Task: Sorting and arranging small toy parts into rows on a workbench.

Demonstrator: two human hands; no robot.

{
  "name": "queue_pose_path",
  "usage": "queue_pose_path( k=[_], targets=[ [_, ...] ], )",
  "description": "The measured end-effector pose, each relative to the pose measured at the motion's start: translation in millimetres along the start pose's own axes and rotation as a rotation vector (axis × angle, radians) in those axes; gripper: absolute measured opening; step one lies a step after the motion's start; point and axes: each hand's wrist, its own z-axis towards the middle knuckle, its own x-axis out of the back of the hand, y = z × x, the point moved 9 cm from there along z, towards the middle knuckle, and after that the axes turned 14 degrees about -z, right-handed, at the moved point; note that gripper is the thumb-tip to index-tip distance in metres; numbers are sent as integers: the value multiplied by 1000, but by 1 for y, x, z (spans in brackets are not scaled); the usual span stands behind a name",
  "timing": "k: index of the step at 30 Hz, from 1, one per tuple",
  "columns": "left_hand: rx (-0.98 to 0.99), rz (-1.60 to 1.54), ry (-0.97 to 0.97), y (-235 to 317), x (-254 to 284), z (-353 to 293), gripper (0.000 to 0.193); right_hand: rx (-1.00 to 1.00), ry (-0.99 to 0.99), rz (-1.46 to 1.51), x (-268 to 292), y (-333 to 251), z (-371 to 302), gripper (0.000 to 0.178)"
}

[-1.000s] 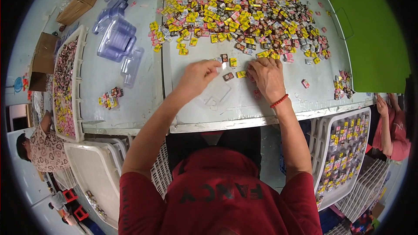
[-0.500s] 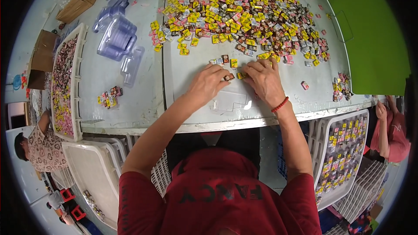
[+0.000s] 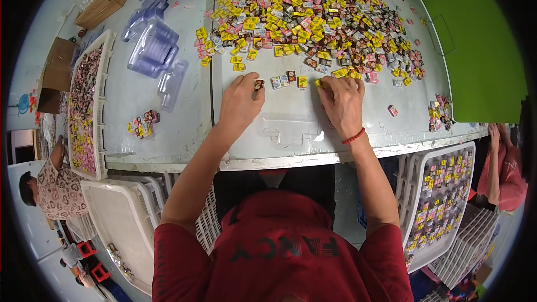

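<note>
Between the thumb and fingers of my left hand (image 3: 240,103) is a small brown printed block (image 3: 259,84), held just above the white table. My right hand (image 3: 342,102) has its fingertips closed on a small yellow block (image 3: 319,83), near the front of a large loose heap of similar blocks (image 3: 313,17). Between my hands lie white blocks (image 3: 279,82), another brown one and an upright yellow one (image 3: 302,82). Nearer to me a clear plastic tray (image 3: 291,130) with moulded recesses rests on the table.
Clear plastic trays (image 3: 154,50) are stacked at the left, past a table seam. A white crate (image 3: 103,100) of blocks stands farther left. At right are a green board (image 3: 475,45), a small block pile (image 3: 441,113) and a crate of filled trays (image 3: 439,201). Co-workers sit on both sides.
My left hand has moved left, carrying the brown block away from the middle. My right hand has shifted slightly right, and the yellow block has moved farther from me with its fingertips.
</note>
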Motion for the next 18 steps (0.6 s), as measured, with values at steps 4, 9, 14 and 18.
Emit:
queue_pose_path(
  k=[4,9,14,18],
  targets=[
    [45,-23,-91,-17,-13,4,27,-23,-44,-185,-18,-11,5,9],
    [197,-49,-222,-21,-17,11,38,27,-26,-132,-19,-18,2,10],
    [-296,-40,-247,30,-45,19,50,-95,16,-122,5,31,-5,10],
    [-357,-105,-427,29,-79,19,53,-143,-32,-141,14,47,-18,12]
  ],
)
